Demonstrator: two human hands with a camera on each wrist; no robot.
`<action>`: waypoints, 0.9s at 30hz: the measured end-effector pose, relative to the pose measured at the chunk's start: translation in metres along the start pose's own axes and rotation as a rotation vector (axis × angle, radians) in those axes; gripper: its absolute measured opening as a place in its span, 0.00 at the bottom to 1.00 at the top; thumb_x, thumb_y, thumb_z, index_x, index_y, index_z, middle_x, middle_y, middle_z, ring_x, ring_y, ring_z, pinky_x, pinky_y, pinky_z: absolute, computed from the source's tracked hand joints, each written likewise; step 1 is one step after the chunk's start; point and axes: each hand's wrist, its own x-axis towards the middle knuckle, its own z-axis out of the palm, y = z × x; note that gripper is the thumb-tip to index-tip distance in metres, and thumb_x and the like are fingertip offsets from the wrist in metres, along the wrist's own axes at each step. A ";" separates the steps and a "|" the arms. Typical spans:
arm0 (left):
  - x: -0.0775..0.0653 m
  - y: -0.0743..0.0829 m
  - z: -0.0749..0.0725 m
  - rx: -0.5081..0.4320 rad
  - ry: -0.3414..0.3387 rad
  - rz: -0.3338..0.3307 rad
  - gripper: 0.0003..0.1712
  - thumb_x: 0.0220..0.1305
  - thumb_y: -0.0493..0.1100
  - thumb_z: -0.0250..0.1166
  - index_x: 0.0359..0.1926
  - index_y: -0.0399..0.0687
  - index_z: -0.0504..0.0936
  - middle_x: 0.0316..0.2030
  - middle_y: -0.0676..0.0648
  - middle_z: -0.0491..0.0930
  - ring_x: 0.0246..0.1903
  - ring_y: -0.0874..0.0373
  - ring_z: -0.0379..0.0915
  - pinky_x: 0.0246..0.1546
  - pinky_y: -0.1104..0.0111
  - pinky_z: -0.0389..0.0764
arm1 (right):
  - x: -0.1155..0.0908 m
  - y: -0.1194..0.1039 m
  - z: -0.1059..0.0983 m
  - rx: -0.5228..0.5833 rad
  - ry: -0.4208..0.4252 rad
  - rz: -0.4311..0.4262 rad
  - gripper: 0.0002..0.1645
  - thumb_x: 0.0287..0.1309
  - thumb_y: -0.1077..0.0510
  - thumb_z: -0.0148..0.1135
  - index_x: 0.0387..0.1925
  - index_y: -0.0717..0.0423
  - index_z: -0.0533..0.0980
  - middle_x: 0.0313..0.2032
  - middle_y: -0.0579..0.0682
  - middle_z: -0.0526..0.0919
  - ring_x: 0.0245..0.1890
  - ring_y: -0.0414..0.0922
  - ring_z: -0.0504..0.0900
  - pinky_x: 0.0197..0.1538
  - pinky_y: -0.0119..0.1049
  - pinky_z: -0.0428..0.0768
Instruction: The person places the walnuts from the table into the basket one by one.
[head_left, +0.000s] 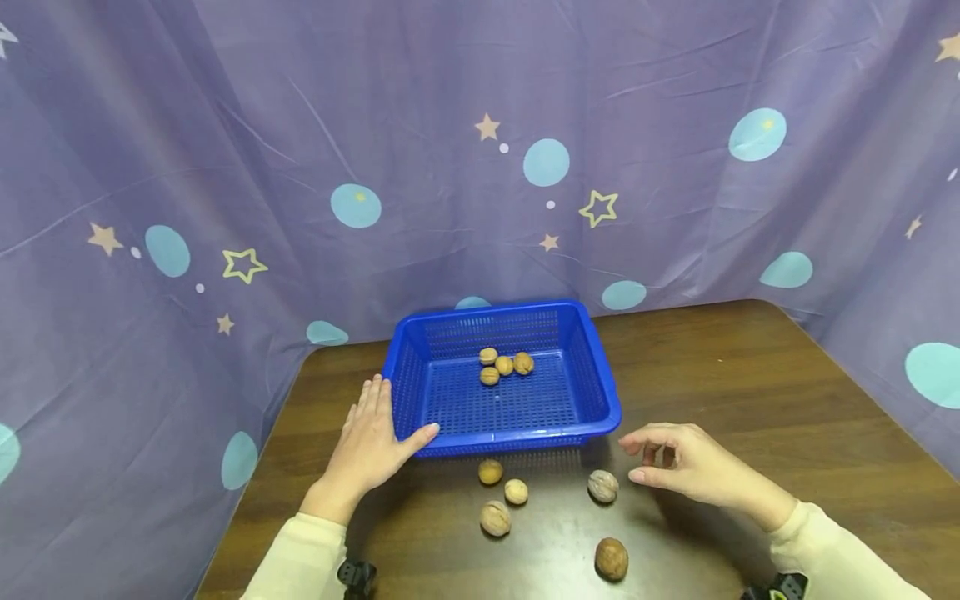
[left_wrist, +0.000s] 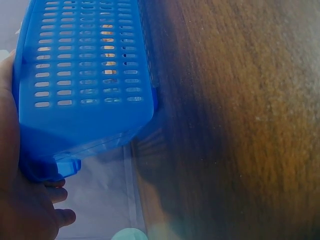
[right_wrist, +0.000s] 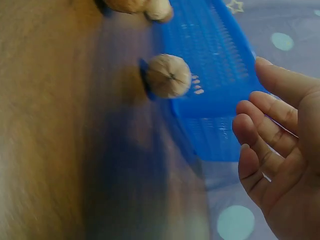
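A blue plastic basket (head_left: 495, 435) with slotted walls stands on the table, and several walnuts (head_left: 505, 366) lie inside it. My left hand (head_left: 369, 450) rests on the basket's near left corner, fingers straight along the rim and thumb on the front edge. In the left wrist view the basket's wall (left_wrist: 90, 117) is close beside that hand. Just right of a greyish walnut (head_left: 603, 487), my right hand (head_left: 686, 462) hovers with fingers loosely bent and nothing between them. The right wrist view shows a walnut (right_wrist: 169, 76) apart from the fingers.
In front of the basket lie three walnuts close together, one of them pale (head_left: 516, 492). A darker brown walnut (head_left: 612, 559) sits nearer the front. Behind the wooden table (head_left: 720, 367) hangs a purple curtain (head_left: 450, 100) with stars and dots.
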 end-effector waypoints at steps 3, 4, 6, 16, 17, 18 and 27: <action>0.001 0.001 0.000 0.011 0.001 -0.001 0.71 0.49 0.83 0.50 0.73 0.29 0.47 0.73 0.32 0.43 0.73 0.39 0.35 0.67 0.41 0.47 | 0.002 0.005 0.010 0.001 -0.032 -0.015 0.19 0.53 0.54 0.71 0.47 0.55 0.80 0.34 0.44 0.84 0.29 0.33 0.77 0.27 0.33 0.77; 0.001 0.001 0.000 0.010 0.000 0.000 0.71 0.49 0.83 0.51 0.73 0.29 0.47 0.73 0.32 0.43 0.73 0.39 0.35 0.67 0.41 0.47 | 0.003 0.007 0.013 -0.002 -0.039 -0.021 0.20 0.53 0.54 0.72 0.47 0.56 0.80 0.33 0.44 0.84 0.29 0.32 0.77 0.27 0.33 0.77; 0.002 0.002 0.000 0.012 -0.001 -0.001 0.71 0.49 0.84 0.50 0.73 0.30 0.46 0.73 0.33 0.42 0.73 0.39 0.34 0.67 0.41 0.47 | 0.004 0.010 0.018 -0.005 -0.054 -0.031 0.21 0.51 0.55 0.73 0.47 0.58 0.80 0.30 0.44 0.83 0.28 0.33 0.77 0.26 0.32 0.77; 0.004 0.003 -0.002 0.014 0.000 0.000 0.73 0.47 0.86 0.48 0.73 0.30 0.46 0.73 0.33 0.42 0.73 0.40 0.34 0.67 0.42 0.47 | 0.009 0.017 0.032 -0.036 -0.118 -0.006 0.24 0.48 0.49 0.75 0.46 0.56 0.81 0.32 0.39 0.81 0.30 0.36 0.77 0.29 0.29 0.76; 0.003 0.003 -0.002 0.015 -0.001 0.000 0.72 0.47 0.86 0.48 0.73 0.30 0.46 0.73 0.33 0.43 0.73 0.40 0.34 0.67 0.42 0.47 | 0.009 0.017 0.032 -0.034 -0.126 0.004 0.24 0.48 0.49 0.75 0.46 0.56 0.81 0.32 0.39 0.80 0.31 0.36 0.77 0.29 0.29 0.76; 0.003 0.003 -0.002 0.014 -0.002 0.000 0.72 0.48 0.85 0.48 0.73 0.30 0.46 0.73 0.33 0.43 0.73 0.40 0.34 0.67 0.42 0.47 | 0.009 0.018 0.033 -0.035 -0.134 0.009 0.24 0.48 0.49 0.74 0.46 0.55 0.81 0.32 0.38 0.80 0.31 0.36 0.77 0.29 0.29 0.76; -0.001 0.001 -0.002 0.005 -0.012 -0.016 0.70 0.50 0.82 0.52 0.73 0.30 0.45 0.73 0.33 0.41 0.73 0.39 0.34 0.67 0.42 0.46 | 0.013 0.022 0.038 -0.069 -0.197 0.014 0.27 0.47 0.45 0.74 0.47 0.54 0.81 0.31 0.34 0.77 0.31 0.35 0.76 0.30 0.27 0.74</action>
